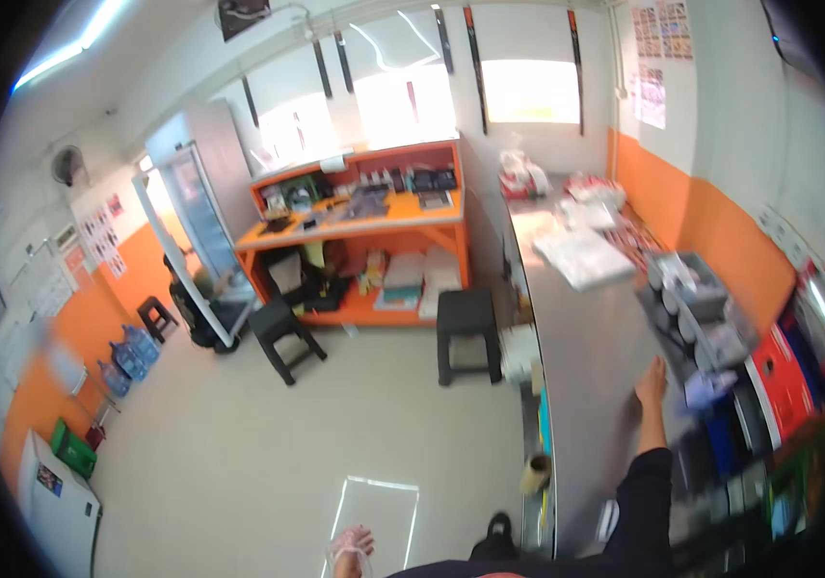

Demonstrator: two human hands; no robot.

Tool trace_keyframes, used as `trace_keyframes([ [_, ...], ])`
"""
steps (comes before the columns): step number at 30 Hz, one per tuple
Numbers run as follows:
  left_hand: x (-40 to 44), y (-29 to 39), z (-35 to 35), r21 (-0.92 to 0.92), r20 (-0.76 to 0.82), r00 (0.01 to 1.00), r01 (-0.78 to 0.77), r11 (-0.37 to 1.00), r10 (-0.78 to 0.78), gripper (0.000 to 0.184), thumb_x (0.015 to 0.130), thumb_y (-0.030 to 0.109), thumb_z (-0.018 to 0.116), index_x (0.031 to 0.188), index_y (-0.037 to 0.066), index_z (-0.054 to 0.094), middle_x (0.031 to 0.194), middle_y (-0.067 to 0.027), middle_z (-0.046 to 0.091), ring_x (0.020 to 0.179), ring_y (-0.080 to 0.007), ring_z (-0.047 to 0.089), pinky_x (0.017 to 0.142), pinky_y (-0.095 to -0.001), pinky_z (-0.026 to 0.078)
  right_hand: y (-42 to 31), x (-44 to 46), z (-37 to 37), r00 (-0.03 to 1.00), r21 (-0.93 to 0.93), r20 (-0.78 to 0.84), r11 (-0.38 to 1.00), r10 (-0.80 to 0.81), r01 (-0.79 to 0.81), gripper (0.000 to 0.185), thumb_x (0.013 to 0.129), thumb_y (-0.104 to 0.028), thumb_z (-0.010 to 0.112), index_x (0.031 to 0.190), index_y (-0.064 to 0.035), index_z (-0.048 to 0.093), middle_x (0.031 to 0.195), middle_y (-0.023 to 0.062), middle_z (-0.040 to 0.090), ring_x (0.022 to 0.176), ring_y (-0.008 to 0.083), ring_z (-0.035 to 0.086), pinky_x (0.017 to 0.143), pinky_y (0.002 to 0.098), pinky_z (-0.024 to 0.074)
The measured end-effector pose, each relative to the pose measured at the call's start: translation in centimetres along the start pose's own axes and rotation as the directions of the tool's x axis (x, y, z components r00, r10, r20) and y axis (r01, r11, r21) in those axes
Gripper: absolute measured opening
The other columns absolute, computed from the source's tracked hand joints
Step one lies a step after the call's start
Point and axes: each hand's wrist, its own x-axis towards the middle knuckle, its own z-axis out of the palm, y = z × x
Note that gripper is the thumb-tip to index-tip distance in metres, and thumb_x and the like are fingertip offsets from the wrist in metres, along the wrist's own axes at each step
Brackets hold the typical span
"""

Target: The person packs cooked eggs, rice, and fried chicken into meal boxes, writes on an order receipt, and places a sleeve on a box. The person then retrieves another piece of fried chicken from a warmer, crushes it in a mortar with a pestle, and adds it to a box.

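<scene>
At the bottom of the view my left hand [353, 542] hangs low over the floor, its fingers apart and nothing seen in it; something clear, like a thin plastic glove, covers it. My right hand [652, 383] reaches out over the metal counter [576, 385]. Its fingertips come close to the grey tray and bins [697, 308], but blur hides whether they touch or hold anything. A pale purple item [707, 387] lies just right of that hand. Further along the counter is a stack of white plastic sheets or bags [583, 257].
Black stools [465, 332] stand before an orange shelf desk [364, 231]. Behind them, a person [202, 299] crouches at an open upright fridge [191, 193]. A red machine [781, 380] sits at right. A white chest [56, 496] and water bottles [131, 354] are at left.
</scene>
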Motion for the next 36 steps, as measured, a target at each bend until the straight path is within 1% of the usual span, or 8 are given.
trace_keyframes([
  [6, 4.7, 8.3, 18.7, 0.163, 0.112, 0.994, -0.009, 0.987, -0.009, 0.039, 0.088, 0.024, 0.065, 0.12, 0.004, 0.054, 0.112, -0.014, 0.063, 0.095, -0.0267, 0.064, 0.076, -0.038, 0.052, 6.7, 14.2, 6.9, 0.993, -0.211, -0.022, 0.972, -0.114, 0.107, 0.052, 0.091, -0.002, 0.038, 0.142, 0.002, 0.028, 0.147, 0.0196, 0.031, 0.138, 0.0349, 0.028, 0.114, 0.0383, 0.0256],
  [9, 5.3, 9.0, 21.2, 0.25, 0.115, 0.993, -0.067, 0.966, 0.039, 0.038, 0.086, 0.027, 0.068, 0.116, 0.005, 0.057, 0.104, -0.0112, 0.066, 0.088, -0.0202, 0.065, 0.07, -0.0308, 0.052, 8.6, 16.6, 9.0, 0.98, -0.34, -0.192, 0.94, -0.044, -0.024, 0.041, 0.092, -0.006, 0.039, 0.133, 0.0013, 0.041, 0.137, 0.0189, 0.044, 0.128, 0.0341, 0.042, 0.105, 0.0398, 0.0372],
  [12, 7.7, 7.9, 20.5, 0.381, 0.09, 0.995, -0.004, 0.925, -0.033, 0.04, 0.086, 0.03, 0.066, 0.116, 0.005, 0.056, 0.108, -0.0102, 0.065, 0.092, -0.0213, 0.065, 0.077, -0.0342, 0.051, 7.4, 16.8, 5.7, 0.998, -0.316, 0.006, 0.947, 0.065, -0.06, 0.024, 0.09, -0.007, 0.044, 0.112, 0.0003, 0.053, 0.113, 0.0165, 0.057, 0.11, 0.0327, 0.055, 0.089, 0.0418, 0.0465],
  [16, 7.3, 7.8, 20.6, 0.288, 0.109, 0.994, -0.033, 0.957, 0.002, 0.043, 0.086, 0.035, 0.067, 0.115, 0.005, 0.055, 0.103, -0.009, 0.067, 0.087, -0.0185, 0.065, 0.072, -0.0304, 0.051, 3.8, 13.2, 4.8, 0.981, -0.415, -0.157, 0.909, -0.113, 0.038, 0.013, 0.089, -0.007, 0.046, 0.098, -0.0007, 0.054, 0.098, 0.0154, 0.058, 0.095, 0.0319, 0.059, 0.079, 0.0428, 0.0487],
  [23, 4.0, 9.5, 18.9, 0.185, 0.494, 0.868, -0.169, 0.968, 0.057, 0.043, 0.091, 0.035, 0.062, 0.119, 0.003, 0.053, 0.096, -0.011, 0.065, 0.082, -0.0178, 0.062, 0.072, -0.0295, 0.052, -14.8, -9.6, -8.0, 0.922, 0.294, -0.352, 0.954, 0.161, -0.055, 0.029, 0.093, 0.001, 0.042, 0.121, 0.0024, 0.049, 0.106, 0.0152, 0.059, 0.096, 0.0272, 0.061, 0.082, 0.0371, 0.0502],
  [25, 0.4, 11.7, 17.8, 0.259, 0.635, 0.773, -0.201, 0.945, -0.01, 0.037, 0.092, 0.035, 0.06, 0.116, 0.007, 0.056, 0.092, -0.0086, 0.064, 0.079, -0.0147, 0.061, 0.07, -0.0291, 0.052, -17.1, -18.5, -12.7, 0.951, 0.793, -0.026, 0.586, 0.307, -0.167, 0.031, 0.093, 0.002, 0.042, 0.124, 0.0012, 0.047, 0.105, 0.0127, 0.058, 0.094, 0.0211, 0.062, 0.078, 0.032, 0.0497],
  [28, -3.9, 10.8, 13.5, 0.381, 0.743, 0.65, -0.214, 0.899, -0.16, 0.035, 0.091, 0.035, 0.059, 0.114, 0.008, 0.059, 0.09, -0.0062, 0.064, 0.079, -0.0137, 0.062, 0.071, -0.0295, 0.052, -18.4, -33.2, -20.3, 0.943, 0.986, -0.049, 0.166, 0.33, -0.007, 0.028, 0.094, 0.0, 0.045, 0.122, -0.0002, 0.048, 0.1, 0.0083, 0.058, 0.089, 0.0153, 0.06, 0.074, 0.0293, 0.0485],
  [36, -12.7, -1.3, 6.6, 0.763, 0.644, 0.318, -0.336, 0.552, -0.696, 0.032, 0.09, 0.034, 0.062, 0.111, 0.011, 0.063, 0.09, -0.0043, 0.065, 0.077, -0.0138, 0.063, 0.067, -0.0281, 0.053, -12.7, -72.2, -37.7, 0.692, 0.662, -0.326, 0.678, 0.644, -0.32, 0.017, 0.096, -0.014, 0.052, 0.106, -0.0006, 0.052, 0.086, 0.0036, 0.054, 0.08, 0.011, 0.054, 0.069, 0.0245, 0.0436],
])
